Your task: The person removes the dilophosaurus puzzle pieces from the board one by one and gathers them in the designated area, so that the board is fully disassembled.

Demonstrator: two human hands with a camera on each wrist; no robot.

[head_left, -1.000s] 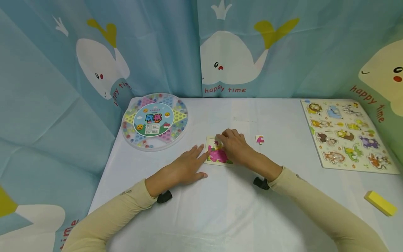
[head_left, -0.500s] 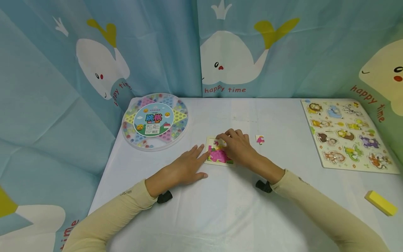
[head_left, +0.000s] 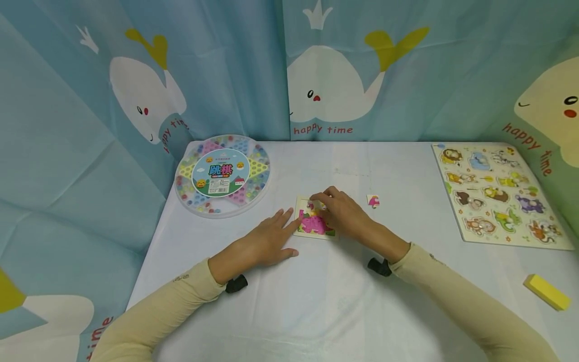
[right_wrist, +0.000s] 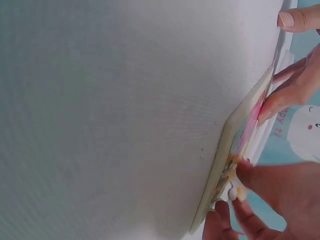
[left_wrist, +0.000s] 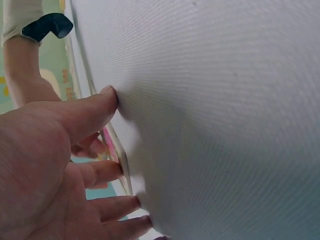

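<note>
A small square jigsaw puzzle [head_left: 312, 226] with a pink animal picture lies in a pale tray on the table. Spread fingers of my left hand [head_left: 268, 239] rest at the tray's left edge, thumb on the cloth. Over the puzzle's upper right part is my right hand [head_left: 345, 213]. In the right wrist view its thumb and fingers pinch a puzzle piece [right_wrist: 241, 192] with pale and yellow colours, tilted against the puzzle. The hand covers that corner in the head view. A loose pink-and-white puzzle piece [head_left: 373, 200] lies to the right of the tray.
A round Chinese checkers set [head_left: 222, 207] with coloured marbles lies at the back left. An animal peg puzzle board [head_left: 497, 238] is on the right. In front of it lies a yellow block [head_left: 547, 292]. A whale-print curtain [head_left: 253, 75] borders the table.
My right hand has shifted slightly to the right over the puzzle, its fingers moving a little and showing more of the picture. My left hand stays in place.
</note>
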